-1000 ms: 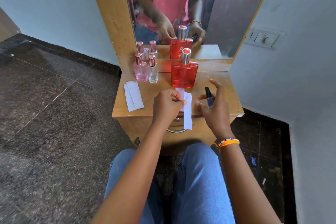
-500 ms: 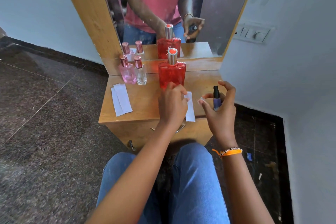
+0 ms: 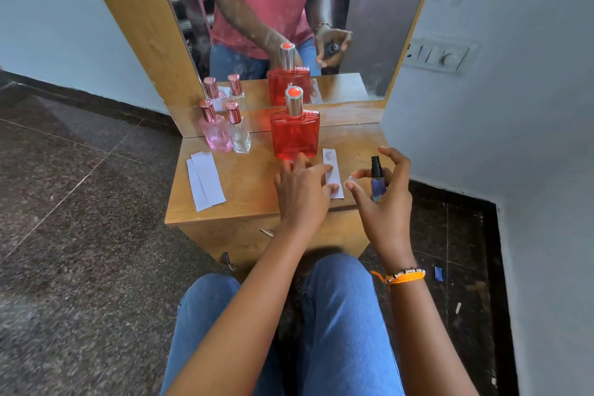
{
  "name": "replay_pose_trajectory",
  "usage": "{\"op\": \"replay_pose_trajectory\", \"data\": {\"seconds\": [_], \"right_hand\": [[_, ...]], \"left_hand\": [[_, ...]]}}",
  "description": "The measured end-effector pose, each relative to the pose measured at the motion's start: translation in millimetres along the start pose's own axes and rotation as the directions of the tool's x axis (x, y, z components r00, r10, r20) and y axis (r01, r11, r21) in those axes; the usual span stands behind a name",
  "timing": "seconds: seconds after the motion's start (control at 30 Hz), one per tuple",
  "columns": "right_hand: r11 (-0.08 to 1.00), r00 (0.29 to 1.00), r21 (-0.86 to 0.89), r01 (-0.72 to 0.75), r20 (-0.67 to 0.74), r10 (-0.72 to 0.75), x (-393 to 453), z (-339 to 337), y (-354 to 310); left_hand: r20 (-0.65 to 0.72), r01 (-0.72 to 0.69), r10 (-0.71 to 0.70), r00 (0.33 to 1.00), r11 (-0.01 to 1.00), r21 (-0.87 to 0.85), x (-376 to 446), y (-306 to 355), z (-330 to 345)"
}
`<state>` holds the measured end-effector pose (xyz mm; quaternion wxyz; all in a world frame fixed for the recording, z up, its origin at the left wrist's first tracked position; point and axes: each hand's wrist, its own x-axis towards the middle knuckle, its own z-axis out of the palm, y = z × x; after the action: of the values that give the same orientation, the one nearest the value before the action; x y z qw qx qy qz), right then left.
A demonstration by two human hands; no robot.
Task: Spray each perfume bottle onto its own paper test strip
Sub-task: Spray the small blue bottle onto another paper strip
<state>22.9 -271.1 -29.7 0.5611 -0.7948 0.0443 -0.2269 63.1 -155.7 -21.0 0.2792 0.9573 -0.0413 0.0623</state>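
Observation:
My right hand (image 3: 384, 202) grips a small dark-blue perfume bottle (image 3: 378, 188) with a black spray top, upright over the table's right front corner, and a clear cap (image 3: 351, 179) sits at its thumb tip. My left hand (image 3: 302, 190) lies flat, palm down, with its fingers spread, and its thumb and index finger rest on a white paper strip (image 3: 331, 164). The strip lies on the wooden table (image 3: 250, 190) and has a damp spot near its far end. A large red bottle (image 3: 295, 135) stands just beyond my left fingers.
A pink bottle (image 3: 214, 132) and a clear bottle (image 3: 238, 133), both with rose caps, stand at the back left by the mirror (image 3: 353, 10). Two spare paper strips (image 3: 205, 180) lie at the left front. A wall with a switch plate (image 3: 437, 56) is close on the right.
My left hand has lowered the strip from the table's front edge onto the tabletop beside the red bottle and flattened out over it. My right hand has stayed in place with the blue bottle.

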Motion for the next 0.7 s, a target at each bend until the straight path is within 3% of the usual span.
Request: {"op": "replay_pose_trajectory", "data": {"seconds": [0.17,0.3,0.43,0.7], "right_hand": [[1.0,1.0,0.01,0.003,0.003,-0.003,-4,1,2],[1.0,1.0,0.03,0.004,-0.013,-0.004,-4,3,1],[0.998,0.997,0.015,0.061,-0.054,-0.06,-7,8,-2],[0.989,0.989,-0.016,0.145,0.008,-0.145,-11,13,-5]], "left_hand": [[-0.022,-0.011,0.01,1.0,1.0,-0.017,1,0,0],[-0.083,-0.061,0.036,0.996,0.945,-0.322,-5,4,-12],[0.149,0.093,-0.002,0.989,0.792,-0.603,-12,7,-28],[0.318,0.288,-0.087,0.944,0.688,-0.666,-15,-3,-39]]}}
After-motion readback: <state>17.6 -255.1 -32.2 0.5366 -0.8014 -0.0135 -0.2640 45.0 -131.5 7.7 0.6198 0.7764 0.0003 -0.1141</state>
